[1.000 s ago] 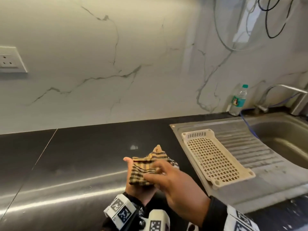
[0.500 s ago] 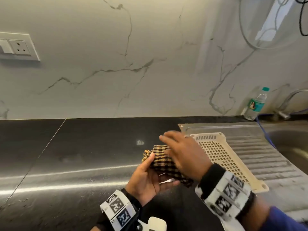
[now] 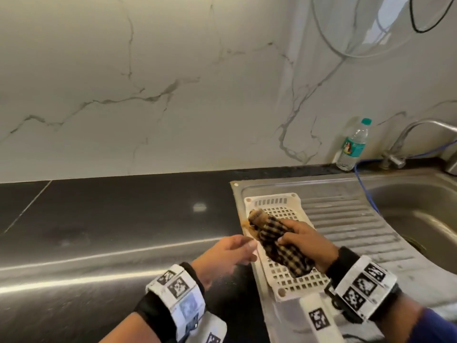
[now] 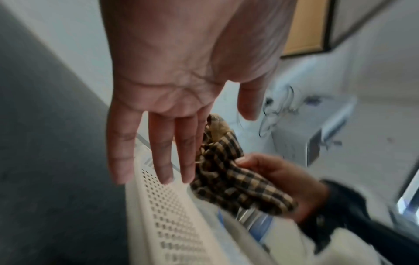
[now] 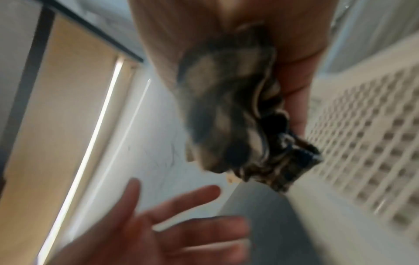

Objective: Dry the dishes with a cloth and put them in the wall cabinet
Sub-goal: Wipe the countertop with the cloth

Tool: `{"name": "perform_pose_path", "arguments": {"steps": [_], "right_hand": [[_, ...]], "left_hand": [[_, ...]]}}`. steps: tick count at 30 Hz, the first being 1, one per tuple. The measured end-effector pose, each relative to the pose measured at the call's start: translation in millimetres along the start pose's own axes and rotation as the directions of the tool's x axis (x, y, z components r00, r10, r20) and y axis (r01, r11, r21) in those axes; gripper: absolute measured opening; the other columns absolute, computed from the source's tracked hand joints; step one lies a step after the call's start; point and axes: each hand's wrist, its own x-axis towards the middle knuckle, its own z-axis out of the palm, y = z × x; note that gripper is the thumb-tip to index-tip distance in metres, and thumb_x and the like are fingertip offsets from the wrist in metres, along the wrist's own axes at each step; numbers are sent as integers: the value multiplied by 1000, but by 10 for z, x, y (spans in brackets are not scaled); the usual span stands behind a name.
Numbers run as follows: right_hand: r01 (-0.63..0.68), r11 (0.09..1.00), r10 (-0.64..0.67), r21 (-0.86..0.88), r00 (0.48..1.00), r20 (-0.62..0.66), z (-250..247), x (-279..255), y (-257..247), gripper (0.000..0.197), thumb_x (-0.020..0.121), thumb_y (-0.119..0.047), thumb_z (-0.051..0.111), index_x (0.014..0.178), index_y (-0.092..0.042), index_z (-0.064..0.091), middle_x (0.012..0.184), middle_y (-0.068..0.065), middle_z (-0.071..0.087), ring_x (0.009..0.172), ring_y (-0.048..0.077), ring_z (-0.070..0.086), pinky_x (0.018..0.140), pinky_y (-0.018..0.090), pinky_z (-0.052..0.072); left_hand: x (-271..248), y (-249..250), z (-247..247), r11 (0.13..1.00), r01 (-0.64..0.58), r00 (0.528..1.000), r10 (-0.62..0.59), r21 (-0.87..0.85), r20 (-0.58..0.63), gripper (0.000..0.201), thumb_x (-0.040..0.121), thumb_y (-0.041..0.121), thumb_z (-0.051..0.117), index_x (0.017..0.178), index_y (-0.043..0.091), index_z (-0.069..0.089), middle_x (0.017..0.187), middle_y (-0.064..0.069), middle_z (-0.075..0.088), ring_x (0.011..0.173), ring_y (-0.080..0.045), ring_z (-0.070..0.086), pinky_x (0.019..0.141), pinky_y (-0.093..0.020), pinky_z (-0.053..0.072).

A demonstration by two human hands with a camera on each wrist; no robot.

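Head view: the right hand [image 3: 305, 243] is seen clamped round a rolled checked cloth [image 3: 277, 243], with fingers and thumb curled over its middle. The cloth is held above the cream perforated tray [image 3: 291, 276], which lies on the ribbed steel draining board [image 3: 351, 219] beside the sink [image 3: 420, 206]. Whether the cloth touches the tray cannot be told. One end of the cloth is pointed toward the wall, and the other is extended back under the right wrist.

The left hand [image 3: 227, 253] is held just beside the cloth, over the edge of the dark surface [image 3: 111, 219]. Its fingers are extended and nothing is gripped by it. In the left wrist view the palm is shown flat, the fingers [image 4: 158, 152] straight and slightly parted, the thumb set apart; the forefinger is seen against the near end of the cloth, though contact cannot be confirmed. In the right wrist view, which is blurred, the cloth is seen bunched in the grip, with the spread left hand below it.

A plastic water bottle [image 3: 353, 144] is stood upright against the marble wall, near the tap [image 3: 415, 134]. Marker bands [image 3: 363, 288] are worn on both wrists.
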Motion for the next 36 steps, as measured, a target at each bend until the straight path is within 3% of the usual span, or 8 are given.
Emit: {"name": "perform_pose_path", "arguments": {"steps": [4,6,8,10,14,21,25,36], "right_hand": [[279,683,-224,-675,960,170,-252,21,374,43,75,-13,56,118,-14,57,113,4,59,107,22,55,94,16,39],[336,365,-212,-868,938,274,-216,5,622,55,66,-25,76,118,-23,60,119,0,63,113,22,58,93,42,46],[329,212,-32,-920,944,330,-151,-110,726,61,88,-53,47,141,-24,37,148,0,37,138,20,31,109,49,25],[289,332,143,-898,926,351,-164,-234,928,98,65,-76,-4,149,-28,5,158,-1,-2,145,18,-3,116,38,2],[253,341,211,-906,918,335,-59,-264,1047,118,45,-84,-16,148,-26,-11,156,3,-19,144,24,-14,115,43,-5],[126,502,127,-855,968,217,-90,-238,835,85,77,-76,3,147,-32,20,155,-1,19,140,18,21,113,32,18],[87,459,128,-884,978,163,-92,-167,786,58,93,-10,44,144,-32,28,154,-1,19,138,19,27,114,28,21],[-70,343,169,-937,986,-12,228,-263,515,40,93,-29,46,133,-24,42,136,12,37,116,31,48,96,37,39]], "left_hand": [[53,-97,250,934,-121,992,127,337,3,59,89,32,59,140,24,30,132,18,40,121,0,41,86,5,29],[52,-120,369,884,-130,991,116,448,60,67,89,31,59,144,24,22,139,14,36,124,0,35,92,-1,26],[65,-162,459,817,-106,992,50,566,114,76,89,36,59,147,19,14,151,5,25,136,-9,27,108,-16,22],[64,-178,528,714,-45,989,-67,699,132,81,90,43,55,149,17,6,157,-1,10,143,-16,13,116,-29,14],[-23,-175,569,645,24,980,-164,764,109,77,90,48,50,150,22,7,158,-2,1,145,-19,-1,118,-35,9],[-449,-235,420,647,109,974,-222,754,51,69,92,48,46,149,25,14,158,-3,2,145,-19,-4,117,-37,9],[-540,-261,331,588,63,980,-189,806,62,68,91,48,47,148,25,17,158,-3,5,145,-21,-2,118,-40,11],[41,-383,729,54,-367,927,-53,928,370,88,88,61,41,149,16,-4,157,-3,-10,144,-19,-12,113,-46,-9]]}}
